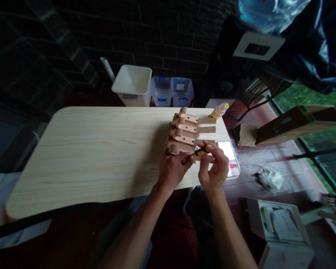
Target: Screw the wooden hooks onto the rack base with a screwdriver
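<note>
On the right part of the table stands a wooden assembly [184, 129] of several rounded blocks, with dark screw heads and flat strips sticking out to the right. My right hand [214, 168] is closed around the yellow and black handle of a screwdriver [203, 150]. Its tip points left, toward the near end of the assembly. There my left hand [175, 168] rests against the wood, fingers pinched together close to the screwdriver's tip. Whatever those fingers pinch is hidden.
The light wooden table [100, 149] stretches left. A lit phone [228, 157] lies at its right end, near a clear bottle [220, 111] with a yellow cap. Behind the table are a white bin [133, 80] and two clear plastic boxes [182, 89]. Cardboard [291, 123] lies rightward.
</note>
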Tool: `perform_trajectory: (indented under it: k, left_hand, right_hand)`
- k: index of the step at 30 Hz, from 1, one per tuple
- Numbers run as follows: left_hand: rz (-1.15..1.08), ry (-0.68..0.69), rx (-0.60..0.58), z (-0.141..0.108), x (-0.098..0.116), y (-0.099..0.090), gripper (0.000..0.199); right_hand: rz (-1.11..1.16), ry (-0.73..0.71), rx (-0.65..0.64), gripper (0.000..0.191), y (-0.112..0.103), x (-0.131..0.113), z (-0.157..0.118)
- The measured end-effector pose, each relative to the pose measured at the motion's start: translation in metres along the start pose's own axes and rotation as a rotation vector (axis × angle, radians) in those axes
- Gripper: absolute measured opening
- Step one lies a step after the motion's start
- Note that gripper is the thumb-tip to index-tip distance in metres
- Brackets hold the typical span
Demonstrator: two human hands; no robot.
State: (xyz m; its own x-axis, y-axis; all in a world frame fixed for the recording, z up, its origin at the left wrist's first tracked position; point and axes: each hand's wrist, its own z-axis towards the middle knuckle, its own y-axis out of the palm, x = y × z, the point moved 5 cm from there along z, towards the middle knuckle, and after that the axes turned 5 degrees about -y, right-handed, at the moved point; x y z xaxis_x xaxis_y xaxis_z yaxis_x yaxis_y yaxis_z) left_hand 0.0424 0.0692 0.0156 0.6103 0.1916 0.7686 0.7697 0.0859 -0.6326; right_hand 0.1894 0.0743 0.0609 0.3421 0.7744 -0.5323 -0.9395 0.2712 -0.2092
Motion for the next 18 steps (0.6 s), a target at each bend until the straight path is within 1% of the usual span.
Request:
perform_trajectory:
  k: [5, 9, 12, 15, 18]
  left_hand:
    - [0.028, 0.002, -0.006, -0.0003, -0.0014, 0.0015, 0.020]
    - [0.049, 0.030, 0.021, -0.0011, -0.0032, 0.0027, 0.020]
    - [0.035, 0.038, 0.037, -0.0010, -0.0045, 0.0036, 0.018]
    - [0.030, 0.030, 0.044, -0.0001, -0.0041, 0.0039, 0.018]
    - [0.038, 0.025, 0.051, 0.0001, -0.0023, 0.0032, 0.018]
  right_hand:
    - [-0.066, -0.023, -0.007, 0.041, 0.0028, -0.0031, -0.0025]
    - [-0.073, 0.014, 0.009, 0.044, 0.0001, 0.0033, -0.0047]
    - [-0.092, 0.006, 0.034, 0.045, -0.0025, 0.0055, -0.0048]
    - [-0.046, 0.010, 0.038, 0.045, -0.0030, 0.0055, -0.0035]
    - [0.018, 0.037, 0.038, 0.040, -0.0025, 0.0050, -0.0025]
